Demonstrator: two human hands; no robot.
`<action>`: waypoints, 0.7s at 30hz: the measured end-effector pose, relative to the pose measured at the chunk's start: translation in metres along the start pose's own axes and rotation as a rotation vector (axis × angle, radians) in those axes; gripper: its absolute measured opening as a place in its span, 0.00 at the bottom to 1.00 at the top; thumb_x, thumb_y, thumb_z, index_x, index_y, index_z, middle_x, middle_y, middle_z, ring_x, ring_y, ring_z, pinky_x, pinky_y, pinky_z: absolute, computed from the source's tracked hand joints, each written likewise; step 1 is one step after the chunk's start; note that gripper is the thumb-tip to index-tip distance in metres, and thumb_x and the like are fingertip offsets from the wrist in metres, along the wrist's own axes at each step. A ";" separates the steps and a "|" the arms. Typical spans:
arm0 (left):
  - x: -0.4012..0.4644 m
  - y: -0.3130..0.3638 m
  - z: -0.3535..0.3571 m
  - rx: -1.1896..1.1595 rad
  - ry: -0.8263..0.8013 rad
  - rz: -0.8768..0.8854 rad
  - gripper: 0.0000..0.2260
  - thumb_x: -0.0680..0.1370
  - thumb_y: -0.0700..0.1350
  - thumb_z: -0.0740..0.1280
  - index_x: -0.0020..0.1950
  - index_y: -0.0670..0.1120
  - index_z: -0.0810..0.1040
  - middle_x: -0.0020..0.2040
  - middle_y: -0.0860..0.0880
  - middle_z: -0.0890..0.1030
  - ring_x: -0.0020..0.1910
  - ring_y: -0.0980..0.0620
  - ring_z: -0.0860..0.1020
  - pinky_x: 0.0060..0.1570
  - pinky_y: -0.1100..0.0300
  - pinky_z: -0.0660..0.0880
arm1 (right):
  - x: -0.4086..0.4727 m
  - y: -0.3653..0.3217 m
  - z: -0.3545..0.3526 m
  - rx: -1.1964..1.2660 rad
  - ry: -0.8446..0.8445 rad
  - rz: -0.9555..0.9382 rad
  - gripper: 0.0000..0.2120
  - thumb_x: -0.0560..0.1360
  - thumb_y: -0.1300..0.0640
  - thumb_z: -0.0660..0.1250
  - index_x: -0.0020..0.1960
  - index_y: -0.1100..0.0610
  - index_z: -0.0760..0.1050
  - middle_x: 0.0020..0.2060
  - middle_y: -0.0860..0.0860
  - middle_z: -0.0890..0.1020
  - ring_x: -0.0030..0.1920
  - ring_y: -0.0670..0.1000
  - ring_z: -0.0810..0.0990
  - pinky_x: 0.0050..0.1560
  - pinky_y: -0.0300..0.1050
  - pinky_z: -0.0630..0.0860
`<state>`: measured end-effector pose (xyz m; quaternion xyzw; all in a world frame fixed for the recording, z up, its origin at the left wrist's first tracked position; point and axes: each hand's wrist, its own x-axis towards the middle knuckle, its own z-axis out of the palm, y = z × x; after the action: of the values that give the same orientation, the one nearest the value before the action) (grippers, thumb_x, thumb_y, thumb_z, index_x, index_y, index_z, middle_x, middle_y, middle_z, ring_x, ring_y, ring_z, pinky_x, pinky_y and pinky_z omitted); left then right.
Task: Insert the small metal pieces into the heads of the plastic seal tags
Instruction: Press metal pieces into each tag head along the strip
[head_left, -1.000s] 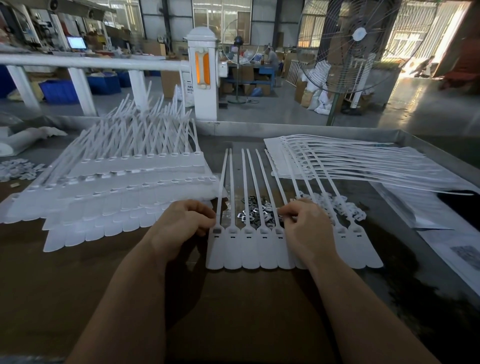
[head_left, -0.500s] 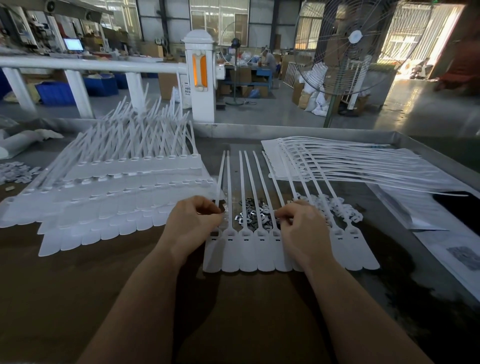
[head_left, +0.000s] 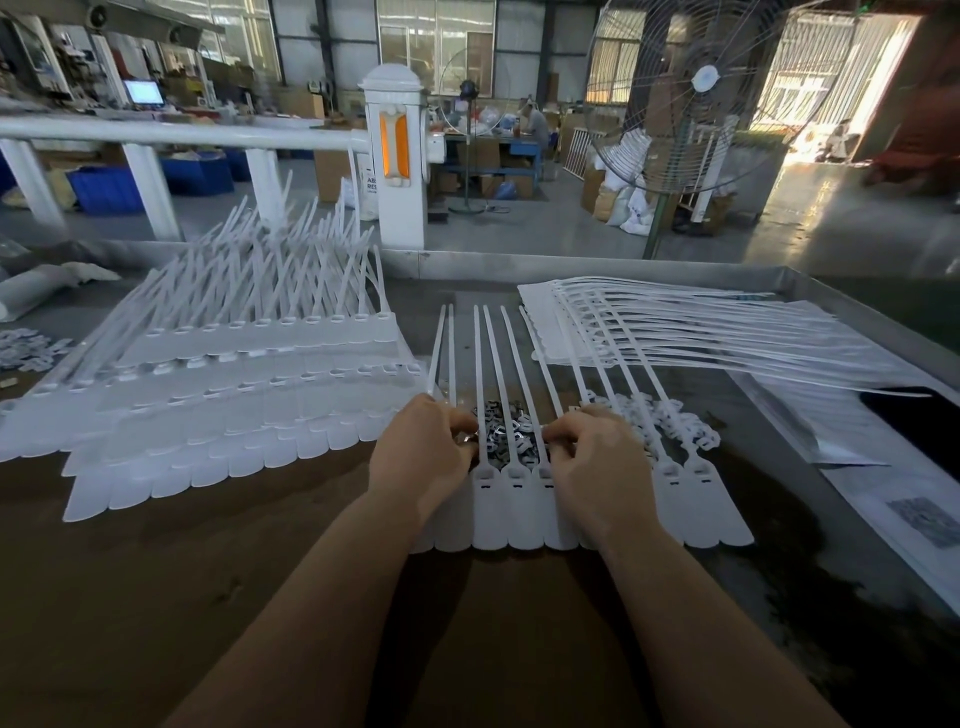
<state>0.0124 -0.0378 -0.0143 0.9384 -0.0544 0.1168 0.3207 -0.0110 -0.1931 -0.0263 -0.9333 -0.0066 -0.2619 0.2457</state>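
Metal pieces (head_left: 506, 434) lie in a small shiny heap on the worktop (head_left: 208, 597), under the straps of a row of white seal tags (head_left: 519, 512) set side by side, flat paddle ends toward the person and thin straps running away. Heads of these tags sit just in front of the heap. Left hand (head_left: 418, 460) rests on the left end of the row, fingers curled, fingertips at the near-left edge of the heap; something small and metallic glints at the fingertips, though whether it is pinched cannot be told. Right hand (head_left: 597, 467) lies over the right-middle tags, fingers curled down with their tips at a tag head beside the heap; what they hold, if anything, is hidden.

Just right of the heap lies a scatter of small white plastic bits (head_left: 680, 423). Farther right, a fan of loose tag straps (head_left: 727, 332) rests on plastic sheets (head_left: 831, 431). To the left, overlapping tiers of stacked tags (head_left: 234, 395) cover a broad patch, straps angled up and away. Another small pile of white bits (head_left: 28, 348) sits at the far left edge. Beyond the worktop's metal rim stand a white post with an orange panel (head_left: 396, 156) and a large floor fan (head_left: 691, 98).
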 end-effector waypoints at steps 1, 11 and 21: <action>0.000 0.000 0.000 -0.018 0.005 -0.001 0.10 0.74 0.41 0.68 0.53 0.50 0.83 0.35 0.59 0.68 0.35 0.58 0.69 0.43 0.64 0.68 | 0.000 0.000 0.000 -0.003 0.000 -0.003 0.08 0.75 0.63 0.64 0.50 0.58 0.81 0.52 0.53 0.80 0.57 0.48 0.73 0.48 0.23 0.52; -0.003 -0.004 0.002 -0.064 0.041 0.013 0.05 0.74 0.41 0.69 0.46 0.50 0.83 0.38 0.60 0.68 0.35 0.60 0.69 0.40 0.66 0.66 | 0.000 0.000 0.001 0.003 0.002 -0.017 0.08 0.75 0.62 0.64 0.49 0.58 0.81 0.49 0.51 0.80 0.54 0.47 0.73 0.49 0.26 0.58; -0.006 -0.010 -0.004 -0.308 0.100 -0.059 0.05 0.74 0.41 0.69 0.42 0.51 0.77 0.38 0.57 0.77 0.38 0.62 0.74 0.36 0.71 0.68 | -0.001 -0.001 -0.001 0.010 -0.009 -0.026 0.08 0.75 0.63 0.64 0.49 0.59 0.81 0.49 0.53 0.81 0.55 0.48 0.73 0.46 0.13 0.51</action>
<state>0.0080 -0.0277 -0.0188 0.8723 -0.0281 0.1441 0.4664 -0.0122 -0.1929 -0.0255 -0.9331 -0.0211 -0.2606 0.2471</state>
